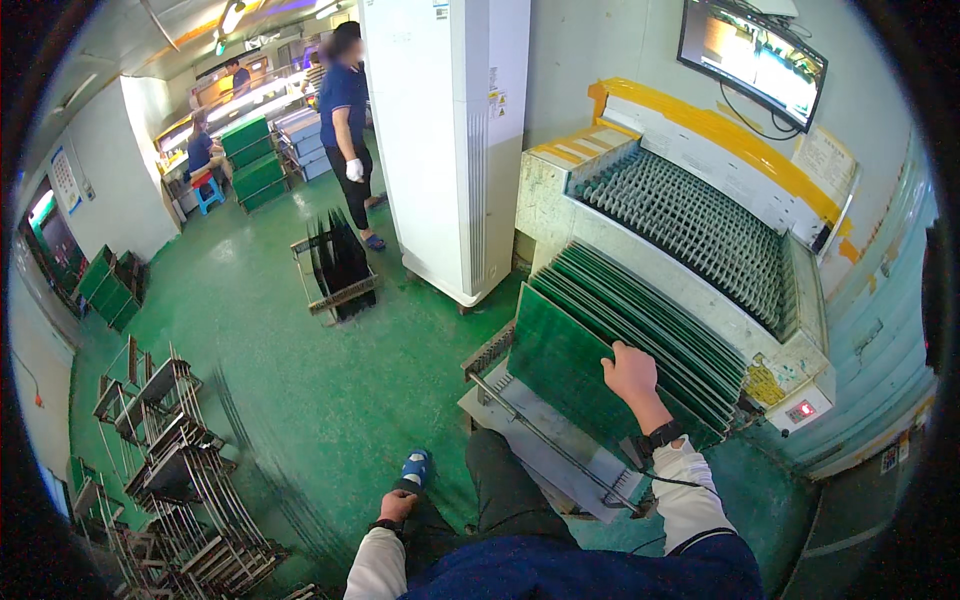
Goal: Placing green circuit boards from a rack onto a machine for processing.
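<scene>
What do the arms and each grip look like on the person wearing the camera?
The left sleeve and right sleeve are white, with navy fabric above. The left grip and right grip wear no gloves. Each wrist has a black band, and a thin dark cable runs along the right sleeve.

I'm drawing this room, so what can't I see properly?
In the head view:
Left hand: too small to tell if it holds anything.
Right hand: its back hides the palm.
Rear green boards: front board covers most faces.
Standing person: white cabinet hides part.
Metal racks: dark rim cuts some off.
</scene>
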Action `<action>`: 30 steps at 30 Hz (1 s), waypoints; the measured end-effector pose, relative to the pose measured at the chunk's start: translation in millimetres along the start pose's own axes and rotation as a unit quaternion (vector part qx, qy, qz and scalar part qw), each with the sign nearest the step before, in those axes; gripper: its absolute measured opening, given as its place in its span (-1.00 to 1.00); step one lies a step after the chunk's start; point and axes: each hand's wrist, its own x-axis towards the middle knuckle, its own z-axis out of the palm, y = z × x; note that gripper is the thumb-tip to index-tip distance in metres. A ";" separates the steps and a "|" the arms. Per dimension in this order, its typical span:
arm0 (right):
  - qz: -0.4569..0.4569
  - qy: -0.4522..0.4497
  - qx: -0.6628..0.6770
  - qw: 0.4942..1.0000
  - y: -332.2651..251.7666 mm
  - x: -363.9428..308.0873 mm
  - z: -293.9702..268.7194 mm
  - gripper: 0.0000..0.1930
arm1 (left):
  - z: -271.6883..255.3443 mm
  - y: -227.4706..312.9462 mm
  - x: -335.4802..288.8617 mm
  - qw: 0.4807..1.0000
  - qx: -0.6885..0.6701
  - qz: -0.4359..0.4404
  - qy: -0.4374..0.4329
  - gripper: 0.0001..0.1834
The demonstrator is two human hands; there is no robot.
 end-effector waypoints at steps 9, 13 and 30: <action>0.001 0.002 -0.001 1.000 1.7 0.7 2.4 -0.74 | -1.3 5.8 -3.8 1.000 0.013 0.013 0.007 -0.70; -0.005 0.008 0.004 1.000 4.4 -0.2 4.9 -0.74 | -2.4 14.8 -10.2 1.000 0.024 0.000 0.002 -0.69; -0.055 0.006 0.053 0.997 -0.3 1.5 -57.8 -0.74 | -0.5 10.7 -2.0 0.999 0.012 0.034 0.001 -0.69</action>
